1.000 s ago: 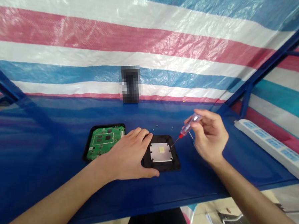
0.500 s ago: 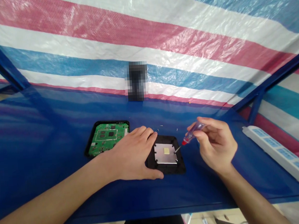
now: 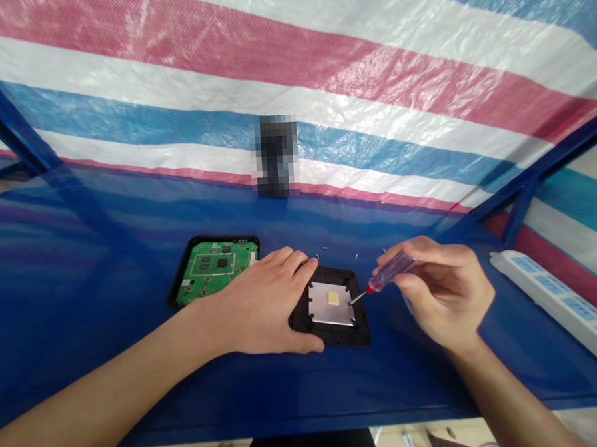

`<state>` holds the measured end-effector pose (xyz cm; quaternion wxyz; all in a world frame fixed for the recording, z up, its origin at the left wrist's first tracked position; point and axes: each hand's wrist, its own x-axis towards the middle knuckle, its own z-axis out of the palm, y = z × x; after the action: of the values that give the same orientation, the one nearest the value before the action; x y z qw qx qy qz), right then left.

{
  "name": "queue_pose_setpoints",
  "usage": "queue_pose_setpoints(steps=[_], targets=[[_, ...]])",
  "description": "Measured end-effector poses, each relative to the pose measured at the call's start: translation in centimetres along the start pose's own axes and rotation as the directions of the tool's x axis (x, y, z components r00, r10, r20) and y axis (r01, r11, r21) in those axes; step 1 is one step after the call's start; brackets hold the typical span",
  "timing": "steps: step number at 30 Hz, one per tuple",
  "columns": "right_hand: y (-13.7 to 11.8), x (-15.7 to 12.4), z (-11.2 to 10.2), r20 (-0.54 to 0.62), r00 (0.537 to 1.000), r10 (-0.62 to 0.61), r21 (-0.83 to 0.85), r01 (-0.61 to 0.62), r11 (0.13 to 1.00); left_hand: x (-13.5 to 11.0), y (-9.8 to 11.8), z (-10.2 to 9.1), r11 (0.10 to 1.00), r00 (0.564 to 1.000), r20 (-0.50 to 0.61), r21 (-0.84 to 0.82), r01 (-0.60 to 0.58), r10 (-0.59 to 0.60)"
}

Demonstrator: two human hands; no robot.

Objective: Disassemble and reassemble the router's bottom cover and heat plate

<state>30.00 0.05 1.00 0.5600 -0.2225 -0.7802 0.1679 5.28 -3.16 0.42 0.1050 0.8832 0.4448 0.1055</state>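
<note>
Clear plastic of a slim syringe (image 3: 394, 270) sits in a narrow pinch of the right hand (image 3: 445, 296), thumb beneath the barrel and fingers curled over it, with its red collar pointing forward and down. Its thin metal tip (image 3: 358, 298) reaches the right edge of a bare metal plate (image 3: 323, 317), though whether it touches cannot be told. A small pale yellow square (image 3: 333, 298) lies on the plate, above its middle.

The plate is seated in a black square frame (image 3: 337, 337) near the table's front edge. The open left hand (image 3: 265, 308) rests palm down beside it, fingertips at the frame's upper left corner and thumb along its lower edge.

So far, the square is on the plate, while small screws (image 3: 324, 248) lie loose on the table beyond the frame. A green circuit board (image 3: 215, 271) sits apart in its own black surround, just left of the left hand. A white power strip (image 3: 558, 306) runs along the table's right edge, and a striped tarpaulin (image 3: 270, 65) hangs beyond the back edge.
</note>
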Motion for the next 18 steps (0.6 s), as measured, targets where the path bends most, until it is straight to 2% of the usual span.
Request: queue_pose_setpoints(steps=[7,11,14,18], targets=[[-0.7,0.5,0.7,0.002,1.000,0.001,0.119,-0.001,0.993,-0.4,-0.2,-1.4,0.995,0.988,0.150,-0.093,-0.026,0.040],[-1.1,0.4,0.7,0.032,0.995,0.090,0.185,-0.095,0.978,-0.4,-0.3,-1.9,0.989,0.986,0.158,-0.148,-0.029,0.053],[-1.4,0.2,0.2,0.115,0.982,0.153,0.213,-0.174,0.961,-0.2,-0.3,-2.0,0.984,0.986,0.156,-0.177,-0.034,0.062],[-2.0,0.1,-0.5,0.261,0.950,0.171,0.214,-0.230,0.950,-0.1,-0.6,-2.1,0.978,0.985,0.152,-0.203,-0.046,0.078]])
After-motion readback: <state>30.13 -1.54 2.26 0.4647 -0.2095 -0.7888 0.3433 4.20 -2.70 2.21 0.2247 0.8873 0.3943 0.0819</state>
